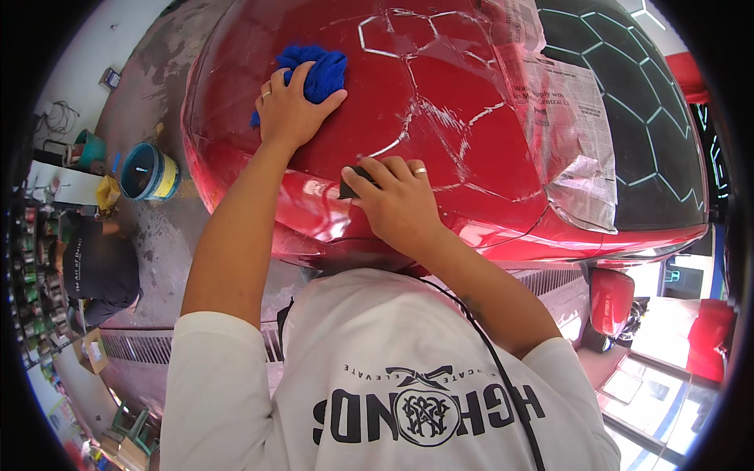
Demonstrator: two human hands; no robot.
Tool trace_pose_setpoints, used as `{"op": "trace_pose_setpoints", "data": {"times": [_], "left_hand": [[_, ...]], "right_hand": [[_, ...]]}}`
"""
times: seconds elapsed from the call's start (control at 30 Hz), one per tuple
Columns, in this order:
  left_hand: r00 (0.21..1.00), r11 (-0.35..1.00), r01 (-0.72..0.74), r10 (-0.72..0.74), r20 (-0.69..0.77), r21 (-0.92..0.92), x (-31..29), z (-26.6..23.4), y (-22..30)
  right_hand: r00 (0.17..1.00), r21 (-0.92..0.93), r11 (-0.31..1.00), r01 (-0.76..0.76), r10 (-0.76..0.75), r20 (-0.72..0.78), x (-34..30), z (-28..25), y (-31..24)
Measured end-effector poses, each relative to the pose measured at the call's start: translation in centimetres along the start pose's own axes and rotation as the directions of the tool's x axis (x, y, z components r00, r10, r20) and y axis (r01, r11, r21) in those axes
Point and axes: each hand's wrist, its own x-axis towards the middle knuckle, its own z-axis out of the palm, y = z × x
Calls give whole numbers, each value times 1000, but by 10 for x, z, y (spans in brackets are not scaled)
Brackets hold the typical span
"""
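A red car hood [330, 129] lies wet and glossy under both arms, with reflections of hexagonal lights across it. On its left part, my left hand [292, 110] presses a crumpled blue cloth [323, 72] against the paint, fingers bent over the cloth's near edge. Closer to the car's near edge, my right hand [400, 196] grips a small dark block [357, 182] between thumb and fingers, held at the painted surface. The block's underside is hidden. Newspaper sheets [569, 137] cover the base of the windshield [628, 102] on the right.
A blue bucket [149, 171] stands on the floor at left, beside a yellow item [107, 192] and a green tub [89, 147]. A person in a dark shirt [102, 267] is at lower left near crowded shelves [35, 290]. Floor grating [141, 345] runs behind me.
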Motion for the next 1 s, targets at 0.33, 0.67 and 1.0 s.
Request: {"op": "trace_pose_setpoints", "data": {"times": [0.33,0.67,1.0], "left_hand": [[999,999,25,-25,23,26,1,-3,5],[1000,1000,-25,25,-18,-10,0,0,1],[997,998,-52,50,50,37,7,-2,-2]], "right_hand": [[982,-30,986,-167,163,-94,-53,-94,54],[877,-145,875,-462,427,-219,-88,-78,33],[514,-143,531,-835,660,-548,-98,-62,19]]}}
